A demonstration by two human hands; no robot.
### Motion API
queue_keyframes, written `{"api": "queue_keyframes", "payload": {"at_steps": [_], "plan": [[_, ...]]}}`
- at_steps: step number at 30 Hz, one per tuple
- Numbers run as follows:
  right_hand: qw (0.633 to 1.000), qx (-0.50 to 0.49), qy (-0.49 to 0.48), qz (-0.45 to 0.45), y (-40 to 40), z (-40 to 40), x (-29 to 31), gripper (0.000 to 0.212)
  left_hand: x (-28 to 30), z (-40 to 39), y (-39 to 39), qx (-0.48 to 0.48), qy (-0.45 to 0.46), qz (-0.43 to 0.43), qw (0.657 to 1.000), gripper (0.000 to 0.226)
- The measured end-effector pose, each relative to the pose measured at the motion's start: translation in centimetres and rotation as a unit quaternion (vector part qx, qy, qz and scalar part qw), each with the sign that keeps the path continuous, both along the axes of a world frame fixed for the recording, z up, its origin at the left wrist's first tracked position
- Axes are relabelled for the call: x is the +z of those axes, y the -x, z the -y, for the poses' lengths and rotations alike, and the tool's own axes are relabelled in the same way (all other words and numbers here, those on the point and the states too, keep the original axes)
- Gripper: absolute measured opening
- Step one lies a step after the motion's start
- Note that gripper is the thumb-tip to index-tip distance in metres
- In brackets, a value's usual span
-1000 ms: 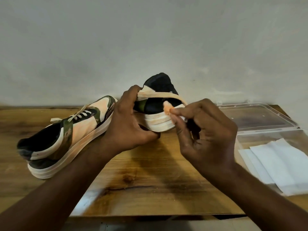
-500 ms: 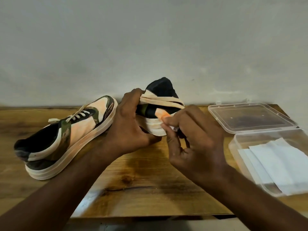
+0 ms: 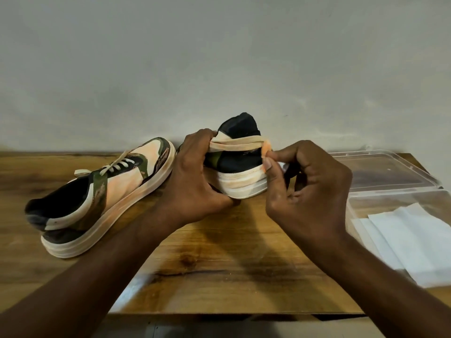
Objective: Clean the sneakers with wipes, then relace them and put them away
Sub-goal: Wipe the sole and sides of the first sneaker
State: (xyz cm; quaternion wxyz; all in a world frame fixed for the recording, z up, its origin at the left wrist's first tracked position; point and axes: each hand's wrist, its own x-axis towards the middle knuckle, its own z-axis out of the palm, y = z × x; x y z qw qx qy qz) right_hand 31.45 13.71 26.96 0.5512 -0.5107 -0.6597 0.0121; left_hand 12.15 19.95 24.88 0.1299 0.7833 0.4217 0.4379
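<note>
Cream lace [image 3: 238, 142] stretches across the black heel of the sneaker [image 3: 240, 164] held above the wooden surface [image 3: 219, 264] — the left hand [image 3: 195, 179] grips the shoe and one lace end, the right hand [image 3: 307, 189] pinches the other. A second sneaker [image 3: 97, 196] lies left; white wipes [image 3: 412, 240] sit in a clear box [image 3: 390, 198] on the right.

Both hands [image 3: 195, 176] [image 3: 307, 189] stretch a lace [image 3: 238, 143] across the held sneaker [image 3: 240, 164].
</note>
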Motion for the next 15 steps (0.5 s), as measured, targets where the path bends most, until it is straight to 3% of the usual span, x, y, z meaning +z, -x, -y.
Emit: {"api": "queue_keyframes", "payload": {"at_steps": [3,5,7,15], "plan": [[0.993,0.041,-0.035,0.109,1.7,1.0,-0.3,0.006,-0.1,0.2,-0.3,-0.019,0.013,0.021,1.0,0.076],[0.976,0.031,-0.049,0.212,2.4,1.4,-0.6,0.007,-0.1,0.3,-0.6,-0.034,0.022,0.03,0.999,0.074],[0.965,0.008,-0.059,0.255,2.0,1.3,-0.6,0.008,0.1,0.3,-0.8,-0.034,0.025,0.038,0.998,0.074],[0.987,-0.048,-0.031,0.15,0.2,0.9,-0.2,0.01,0.2,0.0,-1.1,-0.019,0.008,0.013,1.0,0.083]]}}
